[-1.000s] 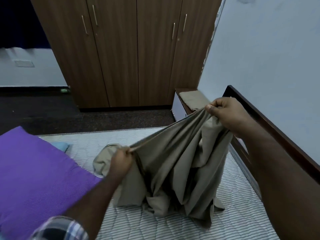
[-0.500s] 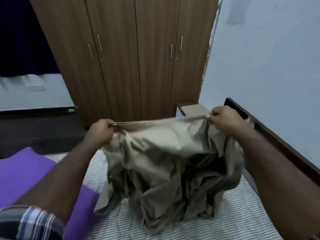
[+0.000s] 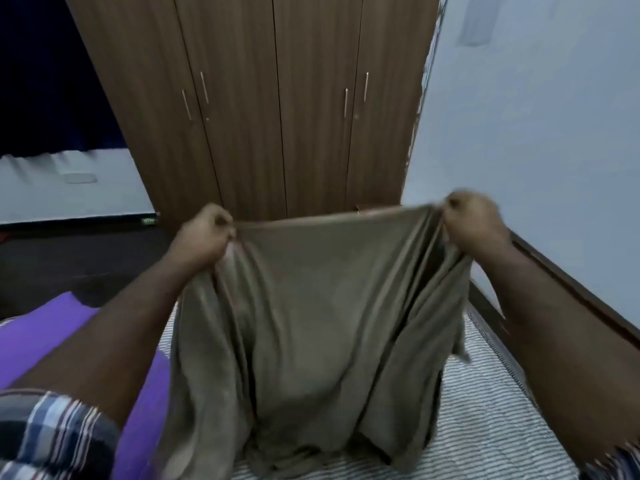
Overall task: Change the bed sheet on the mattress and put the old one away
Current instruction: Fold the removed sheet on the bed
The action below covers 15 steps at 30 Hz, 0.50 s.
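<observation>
**Sheet held up by its top edge over the bare mattress**

At the far left a purple pillow [image 3: 31,344] lies on the bed, partly under the left forearm and its checked sleeve [image 3: 45,441]. The left hand [image 3: 204,237] is closed in a fist on one end of the sheet's top edge. From there the olive-grey sheet [image 3: 311,323] runs taut and nearly level across to the right hand [image 3: 474,223], which is also clenched on the cloth, with extra folds bunched below it. The stretched edge lies crosswise, left to right, between the two fists and at about the same reach from each; neither hand is clearly nearer. The rest of the sheet hangs straight down toward the person, its lower end pooling on the striped mattress [image 3: 485,410]. Behind stands a brown wardrobe [image 3: 277,98]; a dark bed frame [image 3: 571,289] runs along the wall at right. Whichever comes next, spreading or folding, likely turns on keeping that crosswise edge level.
</observation>
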### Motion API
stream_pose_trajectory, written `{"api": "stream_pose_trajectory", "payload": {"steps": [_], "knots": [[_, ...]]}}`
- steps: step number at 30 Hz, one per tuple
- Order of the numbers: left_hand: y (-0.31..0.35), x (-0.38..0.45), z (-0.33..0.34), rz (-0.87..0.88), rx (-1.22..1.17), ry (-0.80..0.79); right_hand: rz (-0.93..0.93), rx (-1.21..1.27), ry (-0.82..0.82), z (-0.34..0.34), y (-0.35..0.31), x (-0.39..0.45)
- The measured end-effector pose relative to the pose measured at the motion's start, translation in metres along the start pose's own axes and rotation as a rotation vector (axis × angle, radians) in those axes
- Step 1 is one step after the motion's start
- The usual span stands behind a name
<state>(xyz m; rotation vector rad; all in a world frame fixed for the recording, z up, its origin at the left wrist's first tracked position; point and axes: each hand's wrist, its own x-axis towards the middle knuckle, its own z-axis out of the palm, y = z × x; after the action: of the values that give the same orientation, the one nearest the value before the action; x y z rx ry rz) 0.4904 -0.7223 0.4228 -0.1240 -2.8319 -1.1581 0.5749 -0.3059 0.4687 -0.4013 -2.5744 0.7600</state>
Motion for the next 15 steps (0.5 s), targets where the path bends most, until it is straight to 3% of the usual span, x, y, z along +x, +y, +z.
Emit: {"api": "stream_pose_trajectory", "payload": {"steps": [2,3,7,10,13,15], "knots": [[0.036,0.007,-0.010,0.049,-0.137,0.292,-0.053,0.083,0.342,-0.019,-0.023,0.009],[0.052,0.007,-0.011,0.063,-0.105,0.306,-0.034,0.154,0.374,-0.022,-0.030,0.012],[0.072,-0.016,0.012,0.120,-0.032,0.176,0.139,0.134,0.084,0.007,-0.025,-0.020],[0.070,-0.043,0.041,0.137,-0.091,-0.003,-0.020,0.183,0.026,0.039,-0.037,-0.078],[0.086,-0.064,0.064,0.225,-0.163,-0.242,-0.147,0.418,-0.433,0.063,-0.059,-0.116],[0.092,-0.073,0.074,0.296,-0.157,-0.375,-0.198,0.434,-0.616,0.078,-0.056,-0.116]]}}
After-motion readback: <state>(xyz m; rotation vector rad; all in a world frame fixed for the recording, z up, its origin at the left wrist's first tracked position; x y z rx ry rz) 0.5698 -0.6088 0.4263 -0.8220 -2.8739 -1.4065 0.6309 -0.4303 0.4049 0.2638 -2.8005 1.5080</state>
